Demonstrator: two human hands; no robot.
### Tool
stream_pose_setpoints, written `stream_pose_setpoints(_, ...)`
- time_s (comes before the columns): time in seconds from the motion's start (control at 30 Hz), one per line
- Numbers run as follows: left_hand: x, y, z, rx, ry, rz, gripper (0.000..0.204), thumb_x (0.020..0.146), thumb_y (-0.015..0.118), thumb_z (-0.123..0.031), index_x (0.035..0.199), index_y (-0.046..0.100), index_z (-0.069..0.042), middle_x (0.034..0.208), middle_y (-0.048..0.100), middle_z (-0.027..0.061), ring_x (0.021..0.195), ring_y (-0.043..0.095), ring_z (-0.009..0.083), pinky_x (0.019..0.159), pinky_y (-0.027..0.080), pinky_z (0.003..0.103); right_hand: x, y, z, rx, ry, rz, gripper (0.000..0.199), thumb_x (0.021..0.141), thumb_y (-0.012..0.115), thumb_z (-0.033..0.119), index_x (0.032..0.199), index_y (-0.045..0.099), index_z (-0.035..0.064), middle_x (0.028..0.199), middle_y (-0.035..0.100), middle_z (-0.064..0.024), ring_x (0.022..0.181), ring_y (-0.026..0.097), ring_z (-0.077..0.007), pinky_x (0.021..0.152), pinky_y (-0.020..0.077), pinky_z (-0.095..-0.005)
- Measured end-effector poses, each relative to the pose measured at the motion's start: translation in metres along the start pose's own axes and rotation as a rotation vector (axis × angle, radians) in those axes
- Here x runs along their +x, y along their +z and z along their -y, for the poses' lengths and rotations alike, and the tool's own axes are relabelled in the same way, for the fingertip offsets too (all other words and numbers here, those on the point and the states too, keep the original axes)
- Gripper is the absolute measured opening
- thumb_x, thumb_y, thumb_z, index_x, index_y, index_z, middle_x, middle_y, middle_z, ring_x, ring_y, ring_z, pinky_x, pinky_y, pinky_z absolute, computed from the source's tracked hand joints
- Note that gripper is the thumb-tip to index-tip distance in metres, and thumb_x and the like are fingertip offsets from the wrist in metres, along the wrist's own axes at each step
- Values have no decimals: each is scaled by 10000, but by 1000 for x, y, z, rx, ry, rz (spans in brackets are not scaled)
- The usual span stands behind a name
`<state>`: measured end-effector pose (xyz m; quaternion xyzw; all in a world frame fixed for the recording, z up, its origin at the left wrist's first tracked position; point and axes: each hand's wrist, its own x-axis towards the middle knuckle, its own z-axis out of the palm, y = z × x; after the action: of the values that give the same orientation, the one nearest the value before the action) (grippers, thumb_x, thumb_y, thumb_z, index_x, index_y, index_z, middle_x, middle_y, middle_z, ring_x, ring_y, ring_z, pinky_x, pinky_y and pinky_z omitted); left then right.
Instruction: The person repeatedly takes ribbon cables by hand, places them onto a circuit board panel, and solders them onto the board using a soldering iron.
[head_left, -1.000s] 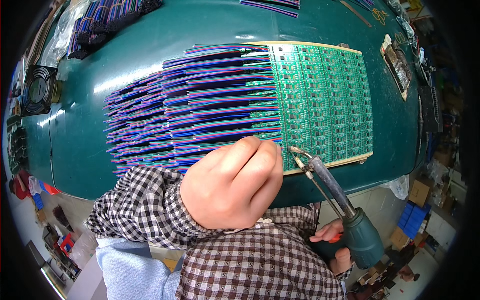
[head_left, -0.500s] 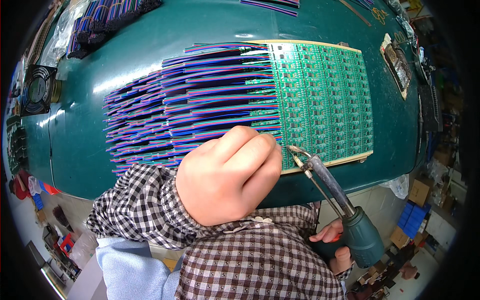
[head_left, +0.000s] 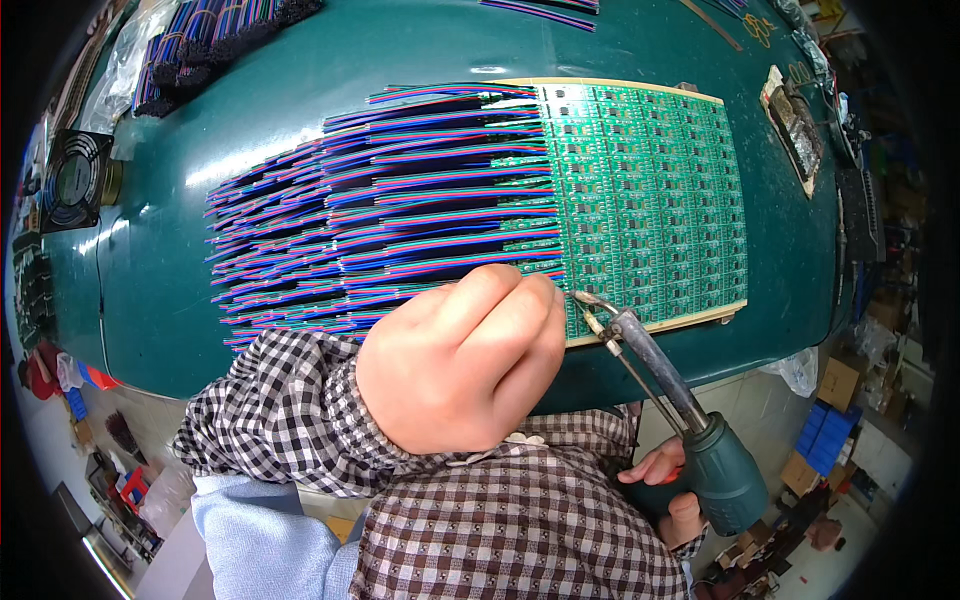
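Observation:
A panel of green circuit boards [head_left: 655,190] lies on the table, with rows of multicoloured wires [head_left: 400,225] reaching left from its left-hand boards. Over the lower wires, my left hand [head_left: 460,365] is closed in a pinch at the panel's near-left part. Its fingertips are turned down and hidden, so what they grip does not show. My right hand [head_left: 668,490] is wrapped round the handle of a soldering gun [head_left: 728,475] with a dark green body. The gun's thin bent tip and a feed tube beside it meet the board right by my left fingertips.
Bundled wires [head_left: 205,45] lie at the far left, near a black fan [head_left: 78,180]. More loose wires [head_left: 540,14] are at the far edge. A tray with a dark, crusted surface [head_left: 795,135] sits on the right. The table's near edge runs below the panel.
My left hand has shifted slightly toward me and to the right, its fingertips now closer to the soldering tip. The soldering gun has hardly moved.

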<state>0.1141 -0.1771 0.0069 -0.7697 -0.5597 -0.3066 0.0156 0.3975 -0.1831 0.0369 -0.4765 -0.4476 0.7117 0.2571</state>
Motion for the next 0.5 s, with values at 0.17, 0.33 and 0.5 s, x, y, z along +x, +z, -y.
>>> stream_pose_setpoints(0.17,-1,2,0,17,14,-19,341,575,633,-73,888,653,61,863,597,132,727,608,236,602,529,295,0,-1,-1,22,3,2,630,820,689,416,1108,434,-84,871,550,-134,868,599,-276,778,563,-469)
stream_pose_setpoints(0.33,-2,3,0,47,23,-32,353,571,631,-71,895,655,65,861,593,131,728,609,237,604,532,296,-2,0,-2,20,8,-13,637,818,689,426,1100,435,-86,866,548,-132,862,600,-270,773,566,-461)
stream_pose_setpoints(0.5,-1,5,0,56,35,-45,361,565,629,-67,898,655,70,859,591,133,725,609,237,604,533,295,-1,-2,-3,10,-41,-10,654,821,679,441,1113,432,-89,880,551,-139,837,608,-267,764,571,-447)
